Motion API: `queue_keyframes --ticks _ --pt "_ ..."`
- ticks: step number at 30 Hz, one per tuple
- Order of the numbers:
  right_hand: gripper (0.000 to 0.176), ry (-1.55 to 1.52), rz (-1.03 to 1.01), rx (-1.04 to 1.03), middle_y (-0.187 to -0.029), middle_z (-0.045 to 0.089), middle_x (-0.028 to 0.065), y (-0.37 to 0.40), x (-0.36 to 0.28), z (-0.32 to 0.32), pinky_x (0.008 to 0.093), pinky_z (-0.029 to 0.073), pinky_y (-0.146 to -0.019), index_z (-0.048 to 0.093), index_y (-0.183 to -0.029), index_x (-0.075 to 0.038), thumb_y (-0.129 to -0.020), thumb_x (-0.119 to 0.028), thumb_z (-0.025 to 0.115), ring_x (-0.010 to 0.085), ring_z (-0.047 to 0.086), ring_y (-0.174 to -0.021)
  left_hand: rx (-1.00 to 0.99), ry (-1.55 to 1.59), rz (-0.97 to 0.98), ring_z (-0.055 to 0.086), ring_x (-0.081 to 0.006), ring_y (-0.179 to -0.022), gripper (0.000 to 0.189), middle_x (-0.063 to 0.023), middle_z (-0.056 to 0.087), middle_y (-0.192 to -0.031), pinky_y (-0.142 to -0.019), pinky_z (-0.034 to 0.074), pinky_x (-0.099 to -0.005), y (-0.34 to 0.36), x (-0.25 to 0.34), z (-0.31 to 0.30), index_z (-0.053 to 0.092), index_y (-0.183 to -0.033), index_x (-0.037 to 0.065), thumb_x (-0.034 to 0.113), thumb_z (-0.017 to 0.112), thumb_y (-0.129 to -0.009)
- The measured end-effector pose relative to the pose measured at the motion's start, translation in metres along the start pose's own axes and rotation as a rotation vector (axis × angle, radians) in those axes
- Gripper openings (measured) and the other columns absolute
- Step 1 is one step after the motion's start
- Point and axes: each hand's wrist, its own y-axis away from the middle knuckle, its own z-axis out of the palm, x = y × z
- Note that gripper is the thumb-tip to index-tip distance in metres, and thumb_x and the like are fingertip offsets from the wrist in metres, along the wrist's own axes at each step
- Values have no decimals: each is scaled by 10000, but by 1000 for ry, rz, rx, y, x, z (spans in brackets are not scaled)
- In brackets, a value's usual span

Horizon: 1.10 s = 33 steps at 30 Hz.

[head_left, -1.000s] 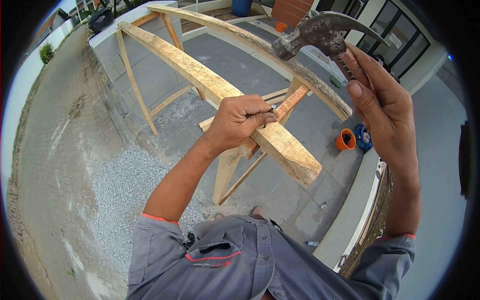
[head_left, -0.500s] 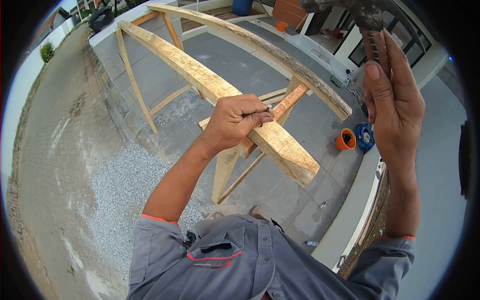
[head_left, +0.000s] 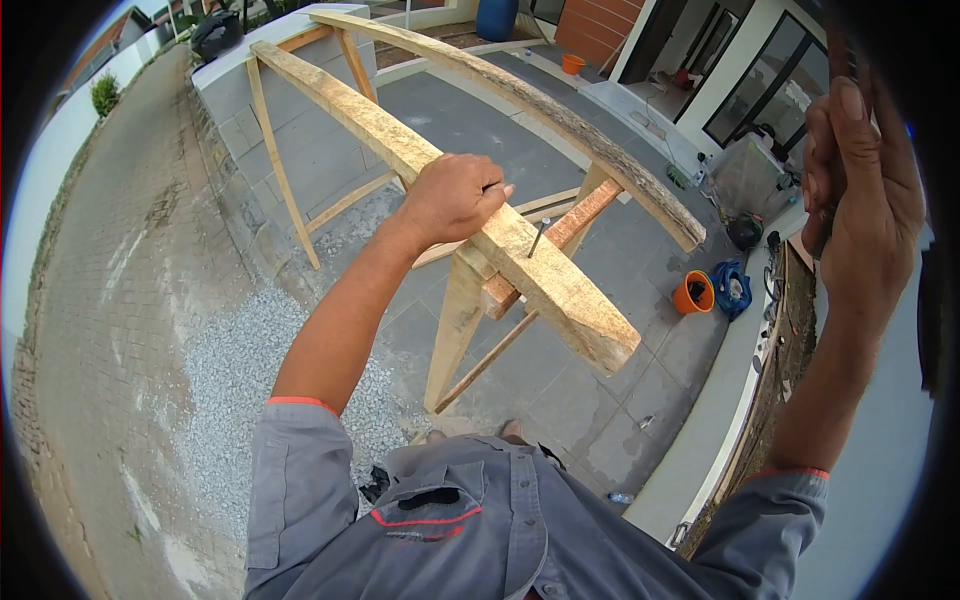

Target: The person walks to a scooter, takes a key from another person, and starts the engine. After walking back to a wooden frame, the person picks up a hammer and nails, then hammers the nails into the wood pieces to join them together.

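A nail [head_left: 537, 238] stands, slightly tilted, in the top of a long wooden beam [head_left: 570, 290], near the beam's close end. My left hand [head_left: 455, 200] is closed and rests on the beam just left of the nail, apart from it. A small dark spot shows between its fingers; what they hold, if anything, I cannot make out. Raised at the upper right, my right hand [head_left: 865, 190] is wrapped round the handle of a hammer [head_left: 842, 50], whose head is out of view. Under the beam runs a reddish wooden crosspiece [head_left: 590, 213].
A second beam [head_left: 560, 115] lies beyond, on the same wooden trestle frame with a slanted leg [head_left: 455, 330]. A gravel heap [head_left: 260, 390] lies at the left. An orange bucket [head_left: 692, 292] and a blue bag [head_left: 732, 288] stand right on the grey tiles [head_left: 560, 400].
My left hand has let go of the nail and moved left along the beam; the nail now stands alone. My right hand has gone up and right, taking the hammer head out of view.
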Motion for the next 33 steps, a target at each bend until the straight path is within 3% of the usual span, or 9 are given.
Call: queue_keyframes --ticks 3,5,9,15,18,25,28,30,33 --pt "434 -79 -223 -180 -1008 694 132 28 21 26 264 502 -736 509 -1420 -16 -1011 -153 560 182 647 -857 -57 -50 -57 631 -362 -807 313 -150 668 -792 -769 480 -496 -3 5 -1 663 -733 26 274 563 -896" --pt "441 50 32 -854 -1282 636 231 35 -2 16 397 448 -1063 492 -1421 12 -990 -64 542 331 580 -1258 -30 -50 -54 630 -360 -804 308 -150 667 -790 -768 481 -491 -6 0 3 665 -737 28 275 565 -892" --pt "469 -89 48 -759 -1255 646 246 33 12 16 409 481 -1032 493 -1431 -13 -976 -90 575 318 581 -1260 64 23 0 606 -361 -732 271 -168 631 -736 -671 463 -466 -2 -4 8 643 -730 9 240 585 -860" --pt "398 -47 88 -179 -688 537 -4 -7 11 -31 160 352 -438 534 -1389 -24 -1059 -243 493 11 453 -535 21 -2 -87 635 -354 -738 308 -149 669 -748 -712 494 -479 -2 1 5 662 -687 37 275 583 -865" --pt "366 -329 -80 -115 -706 559 23 25 4 -6 163 374 -448 547 -1365 -17 -1046 -192 514 27 473 -544 5 -12 -92 631 -360 -702 311 -149 663 -720 -683 497 -480 -2 3 1 660 -680 35 275 583 -862" --pt "412 -178 60 -286 -680 553 12 20 -12 -9 155 367 -442 537 -1374 8 -1030 -218 552 29 467 -505 34 -6 -75 639 -359 -703 310 -158 663 -721 -679 502 -478 0 0 6 661 -681 36 277 583 -861" --pt "326 -401 128 -132 -649 473 -8 -34 27 -48 168 374 -420 567 -1117 -20 -1066 -326 468 43 478 -521 40 27 -86 638 -362 -709 309 -161 661 -717 -683 500 -484 -2 1 4 657 -676 37 272 580 -860" --pt "247 -595 49 -157 -669 521 23 -14 34 -38 199 428 -453 570 -978 -26 -1044 -258 514 89 542 -561 16 -3 -91 637 -365 -704 303 -160 661 -713 -680 499 -489 -2 2 3 660 -675 38 264 579 -860" --pt "219 226 -78 -1094 -870 648 121 49 7 7 329 515 -659 542 -1164 23 -996 -115 559 182 616 -692 72 -14 -40 635 -364 -699 297 -159 663 -714 -682 500 -487 -1 -2 6 665 -673 41 258 581 -857"
